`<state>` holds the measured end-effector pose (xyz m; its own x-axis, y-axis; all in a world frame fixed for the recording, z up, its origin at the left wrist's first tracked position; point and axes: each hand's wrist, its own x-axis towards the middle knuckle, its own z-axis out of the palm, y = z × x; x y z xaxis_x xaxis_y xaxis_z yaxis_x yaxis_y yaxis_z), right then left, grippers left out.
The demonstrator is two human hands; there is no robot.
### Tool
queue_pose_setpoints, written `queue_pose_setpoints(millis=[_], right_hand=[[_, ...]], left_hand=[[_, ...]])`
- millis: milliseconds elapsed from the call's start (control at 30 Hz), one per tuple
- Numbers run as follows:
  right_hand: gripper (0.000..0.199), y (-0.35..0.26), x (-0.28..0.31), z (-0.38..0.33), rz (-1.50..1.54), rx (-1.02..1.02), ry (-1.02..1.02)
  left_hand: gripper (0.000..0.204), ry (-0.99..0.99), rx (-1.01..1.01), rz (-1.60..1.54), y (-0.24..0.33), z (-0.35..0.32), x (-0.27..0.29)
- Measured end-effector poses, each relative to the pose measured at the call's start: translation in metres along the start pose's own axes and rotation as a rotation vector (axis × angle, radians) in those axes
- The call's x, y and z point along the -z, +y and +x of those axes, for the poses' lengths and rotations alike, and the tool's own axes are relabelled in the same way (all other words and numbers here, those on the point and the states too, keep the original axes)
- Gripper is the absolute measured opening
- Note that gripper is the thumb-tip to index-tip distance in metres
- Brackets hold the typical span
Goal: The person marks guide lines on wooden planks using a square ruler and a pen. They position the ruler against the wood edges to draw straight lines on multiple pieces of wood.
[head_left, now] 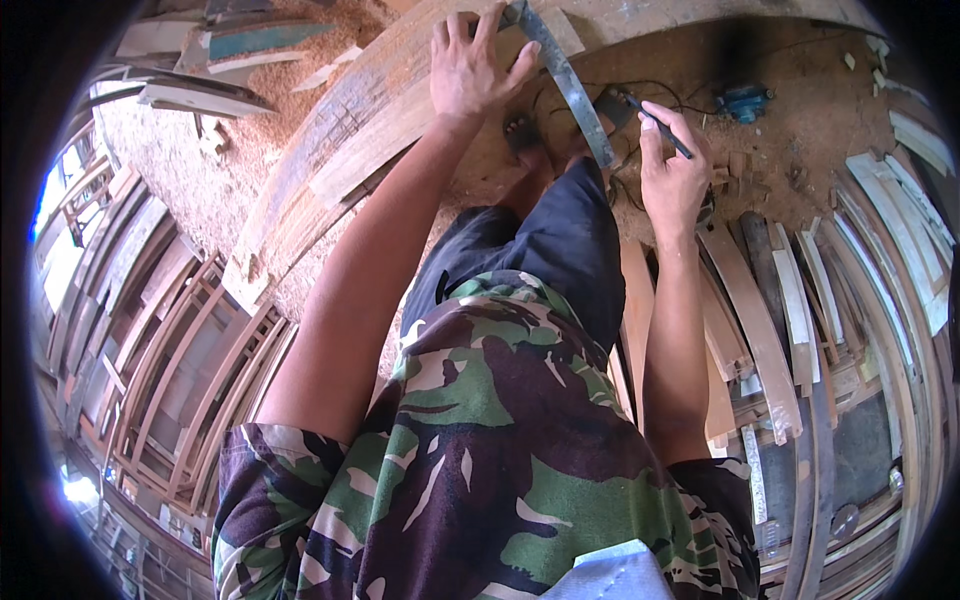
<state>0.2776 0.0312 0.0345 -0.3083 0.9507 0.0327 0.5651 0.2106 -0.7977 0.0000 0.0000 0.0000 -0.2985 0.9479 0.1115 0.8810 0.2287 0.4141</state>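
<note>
My left hand (470, 70) lies on a long wooden board (330, 140) at the top, fingers stretched out over the wood, thumb spread to the right. Beside the thumb, a metal try square (570, 90) has its long blade reaching off the board toward my knees; its upper end is near my index fingertip. Whether the fingers press on the square is hard to make out. Off to the right, clear of the board, my right hand (675, 165) is raised and closed around a slim black pencil (668, 132), which points up and to the left.
A blue power tool (745, 103) with a dark cable sits on the ground at the upper right. Wood shavings (340, 30) cover the ground at the upper left. Timber strips (755, 310) lie along the right, and stacked wooden frames (190, 370) fill the left.
</note>
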Motion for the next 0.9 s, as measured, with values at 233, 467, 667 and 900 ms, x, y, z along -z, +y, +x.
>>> queue_pose_setpoints(millis=[233,467,667,900], right_hand=[[0.017,-0.012,-0.012,0.017,0.034,0.133,0.012],[0.016,-0.022,-0.037,0.049,0.009,0.247,-0.033],[0.017,-0.018,-0.051,0.062,-0.036,0.279,-0.049],[0.018,-0.028,-0.035,0.063,-0.156,0.318,-0.129]], left_hand=[[0.071,-0.005,0.026,0.004,0.004,0.003,0.003],[0.073,0.060,-0.009,0.086,-0.001,-0.001,-0.003],[0.071,-0.032,0.053,-0.030,0.010,0.004,0.008],[0.071,-0.004,0.041,0.001,0.007,0.002,0.006]])
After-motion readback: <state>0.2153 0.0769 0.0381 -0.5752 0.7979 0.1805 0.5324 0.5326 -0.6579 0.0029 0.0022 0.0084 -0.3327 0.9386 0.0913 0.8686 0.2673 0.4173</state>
